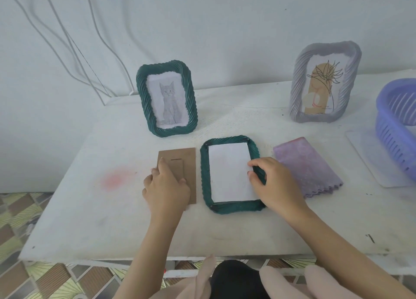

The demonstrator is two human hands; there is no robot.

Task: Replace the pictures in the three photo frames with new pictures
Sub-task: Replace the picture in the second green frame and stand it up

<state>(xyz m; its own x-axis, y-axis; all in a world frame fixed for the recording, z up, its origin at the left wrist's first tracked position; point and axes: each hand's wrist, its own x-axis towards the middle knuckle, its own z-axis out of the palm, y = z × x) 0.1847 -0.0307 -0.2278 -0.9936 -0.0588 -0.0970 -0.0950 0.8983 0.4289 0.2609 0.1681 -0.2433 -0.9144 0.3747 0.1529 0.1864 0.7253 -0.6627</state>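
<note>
A dark green frame [206, 181] lies face down in the middle of the table, its back open, with a white sheet [229, 172] lying in it blank side up. My right hand [274, 181] grips the frame's right rim, thumb touching the sheet's edge. A brown cardboard backing [189, 161] lies flat just left of the frame; my left hand [166, 186] rests on it with fingers spread. A second green frame [144, 100] with a cat picture stands behind. A lilac frame [299, 91] with a flower drawing stands at the back right.
A folded purple cloth [308, 170] lies right of the lying frame. A purple plastic basket [396, 121] sits on a clear sheet [371, 161] at the right edge. White cables [74, 48] hang on the wall at left. A pink stain [117, 179] marks the table.
</note>
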